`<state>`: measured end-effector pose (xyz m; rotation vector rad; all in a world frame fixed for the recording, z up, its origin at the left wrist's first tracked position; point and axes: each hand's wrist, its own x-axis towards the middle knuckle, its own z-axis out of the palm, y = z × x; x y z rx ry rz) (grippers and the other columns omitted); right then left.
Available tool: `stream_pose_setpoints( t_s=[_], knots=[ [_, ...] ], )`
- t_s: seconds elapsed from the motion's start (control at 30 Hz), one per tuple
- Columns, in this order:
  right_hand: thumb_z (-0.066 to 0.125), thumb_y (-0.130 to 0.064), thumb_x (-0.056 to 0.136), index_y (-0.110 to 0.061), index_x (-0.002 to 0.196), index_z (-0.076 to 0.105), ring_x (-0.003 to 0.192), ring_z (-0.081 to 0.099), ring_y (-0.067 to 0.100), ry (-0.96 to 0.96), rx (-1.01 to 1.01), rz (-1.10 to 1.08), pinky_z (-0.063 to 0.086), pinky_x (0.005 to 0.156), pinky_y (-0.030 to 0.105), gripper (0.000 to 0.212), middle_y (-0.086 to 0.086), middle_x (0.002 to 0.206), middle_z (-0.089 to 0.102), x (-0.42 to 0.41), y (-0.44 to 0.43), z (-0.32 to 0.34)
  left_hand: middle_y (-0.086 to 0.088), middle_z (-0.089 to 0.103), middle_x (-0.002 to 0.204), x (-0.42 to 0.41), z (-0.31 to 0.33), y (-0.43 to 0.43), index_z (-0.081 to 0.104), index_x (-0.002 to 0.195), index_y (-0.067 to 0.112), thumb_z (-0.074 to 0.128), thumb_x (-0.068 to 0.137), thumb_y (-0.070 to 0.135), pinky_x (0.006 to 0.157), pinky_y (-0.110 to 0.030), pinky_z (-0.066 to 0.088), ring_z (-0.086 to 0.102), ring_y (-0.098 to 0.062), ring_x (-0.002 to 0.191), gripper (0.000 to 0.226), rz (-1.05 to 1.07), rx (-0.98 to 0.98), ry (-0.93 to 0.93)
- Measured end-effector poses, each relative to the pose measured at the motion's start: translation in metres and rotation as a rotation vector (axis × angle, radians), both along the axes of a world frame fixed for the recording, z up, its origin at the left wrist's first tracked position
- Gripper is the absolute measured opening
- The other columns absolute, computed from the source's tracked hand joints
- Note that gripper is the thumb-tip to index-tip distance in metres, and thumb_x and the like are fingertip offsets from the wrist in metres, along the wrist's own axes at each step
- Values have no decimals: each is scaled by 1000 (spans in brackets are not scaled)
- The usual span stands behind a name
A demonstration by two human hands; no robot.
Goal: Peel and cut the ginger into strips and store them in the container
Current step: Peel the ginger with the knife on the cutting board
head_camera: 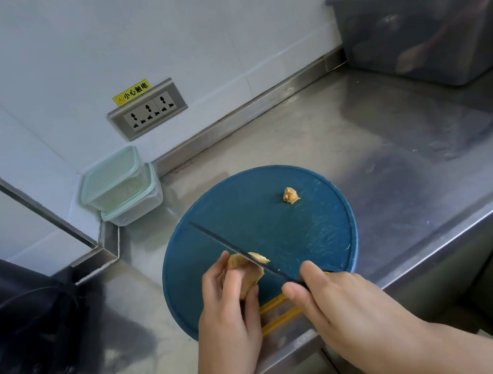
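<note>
Head view: steel bench (377,130), both my hands near its front edge.
Left hand (225,299): fingers and thumb curled round the ginger, holding it down on the board.
Right hand (328,301): closed round the knife handle.
Ginger (248,272): tan lump on the near left part of the board, partly hidden by my left fingers.
Knife (233,250): dark blade lying across the ginger, tip pointing away to the left.
Board (314,241): round, blue, scored.
Small piece (290,195): tan, alone on the far side of the board, well apart from the lump.
Containers (121,185): two clear boxes with pale green lids, stacked in the back left corner, off the board.
Tub (428,32): grey, far right by the wall.
Socket (147,109): triple, on the wall, yellow label above.
</note>
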<state>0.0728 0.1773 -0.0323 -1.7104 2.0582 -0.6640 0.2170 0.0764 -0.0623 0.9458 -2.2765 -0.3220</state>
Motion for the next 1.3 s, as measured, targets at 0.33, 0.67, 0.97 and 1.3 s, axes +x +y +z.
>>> stream_pose_setpoints(
  t_s=[0.33, 0.67, 0.97, 1.3],
  knots=[
    [25, -54, 99, -8, 74, 45, 56, 37, 13, -391, 75, -118, 37, 60, 32, 56, 0, 62, 42, -17, -11, 15, 1, 50, 138, -6, 2, -1, 59, 116, 21, 59, 89, 16, 94, 5, 23, 45, -8, 123, 27, -2, 41, -76],
    [21, -48, 104, -12, 70, 41, 45, 39, 12, -379, 315, -137, 34, 45, 23, 53, 4, 59, 43, -23, -25, 51, 7, 57, 130, -8, 5, 0, 60, 116, 26, 60, 89, 16, 97, 0, 23, 47, -6, 125, 29, 16, 66, -40],
    [29, -59, 99, -12, 72, 42, 33, 32, 13, -538, 533, -312, 32, 35, 19, 55, 3, 52, 39, -15, -36, 46, 8, 55, 132, -8, 0, -3, 60, 115, 30, 61, 88, 13, 90, 10, 19, 29, 17, 116, 32, -20, 74, 22],
    [29, -60, 98, -11, 79, 45, 35, 34, 14, -567, 584, -345, 33, 39, 21, 55, 4, 54, 41, -1, -51, 40, 7, 55, 131, -2, 2, -3, 61, 114, 28, 67, 85, 10, 90, 4, 26, 54, -11, 115, 36, 2, 114, 54]
  ],
)
